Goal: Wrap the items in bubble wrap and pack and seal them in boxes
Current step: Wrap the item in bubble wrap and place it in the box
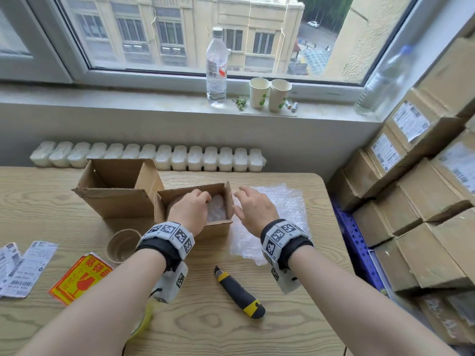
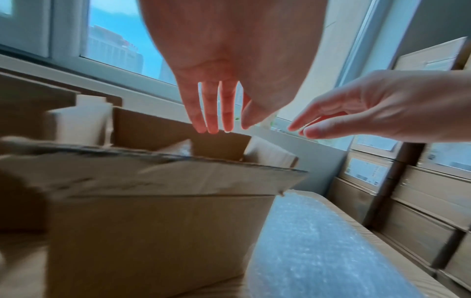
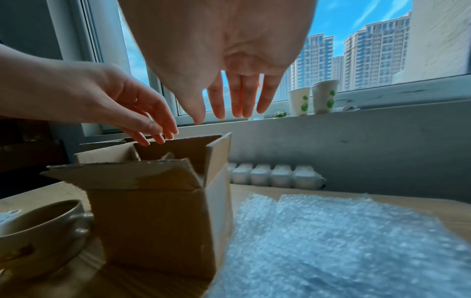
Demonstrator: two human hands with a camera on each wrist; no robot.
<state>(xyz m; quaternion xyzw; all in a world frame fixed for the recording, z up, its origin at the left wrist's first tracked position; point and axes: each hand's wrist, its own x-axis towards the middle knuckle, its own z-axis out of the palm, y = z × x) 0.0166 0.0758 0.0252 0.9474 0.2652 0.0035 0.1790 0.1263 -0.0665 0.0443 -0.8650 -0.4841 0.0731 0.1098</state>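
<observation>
Small box (image 1: 218,228): open-topped cardboard carton on the worktop (image 1: 282,317), its flaps standing up, directly in front of the person and touching the larger box behind-left of it.
Wrapped item (image 1: 217,208): a bundle in bubble wrap sits inside the small box, seen through the open top; what it is cannot be told.
Left hand (image 1: 191,210): poised over the small box's opening, fingers (image 2: 211,113) nearly straight and pointing down toward the far edge, holding nothing; whether the tips touch the cardboard cannot be told.
Right hand (image 1: 253,209): just beside the box's right flap, over the bubble wrap sheet, fingers (image 3: 237,100) loosely spread and straight, empty.
Bubble wrap sheet (image 1: 280,209): lies flat on the worktop to the right of the small box, its edge against the box's base.
Larger box (image 1: 115,188): open and upright, at the back left.
Brown cup (image 1: 122,245): stands left of the small box, near the left wrist.
Utility knife (image 1: 239,292): black and yellow, lies on the worktop between the forearms.
Labels: shipping labels (image 1: 23,268) and red-yellow fragile stickers (image 1: 79,278) lie at the left edge.
Windowsill (image 1: 154,104): holds a water bottle (image 1: 216,68) and two paper cups (image 1: 270,95).
Stacked cartons (image 1: 424,188): piled at the right.
</observation>
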